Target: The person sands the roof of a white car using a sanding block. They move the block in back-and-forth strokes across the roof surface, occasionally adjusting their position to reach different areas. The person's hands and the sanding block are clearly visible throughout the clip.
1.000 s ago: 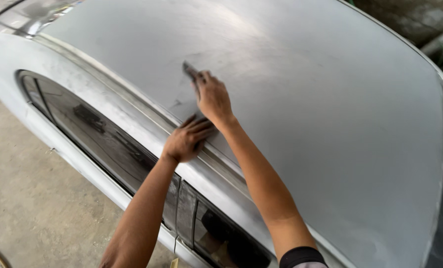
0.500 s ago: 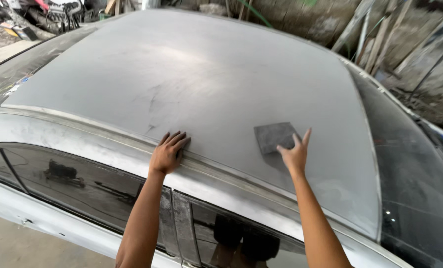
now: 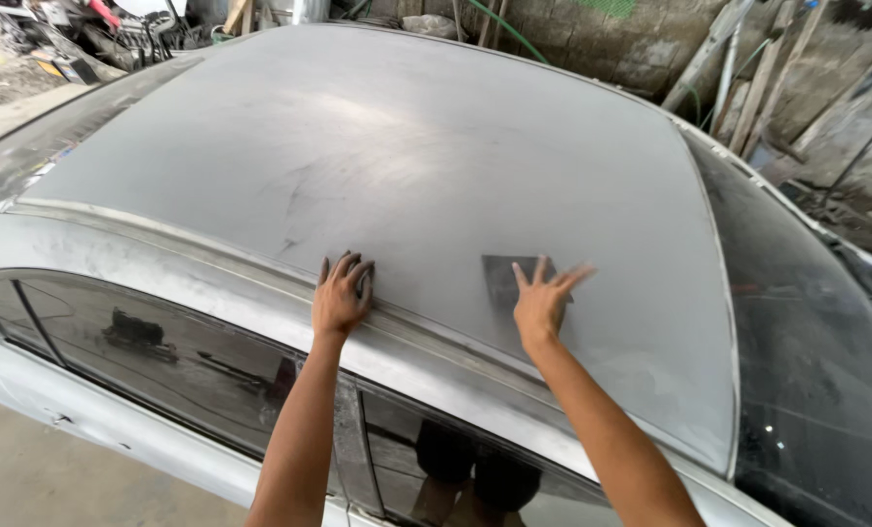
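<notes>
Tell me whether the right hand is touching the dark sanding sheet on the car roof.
Touching. The head view shows the right hand spread flat on the sanding sheet, fingers overlapping it with no gap visible.

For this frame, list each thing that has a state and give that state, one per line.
Left hand: flat, fingers spread, resting on the roof edge, holding nothing.
Right hand: open, fingers splayed and blurred, pressing the sanding sheet.
Sanding sheet: lying flat on the roof, partly under the right hand.
Car roof: dull grey, matte, with faint scuff marks.
Side windows: shut, dark, reflective.
</notes>
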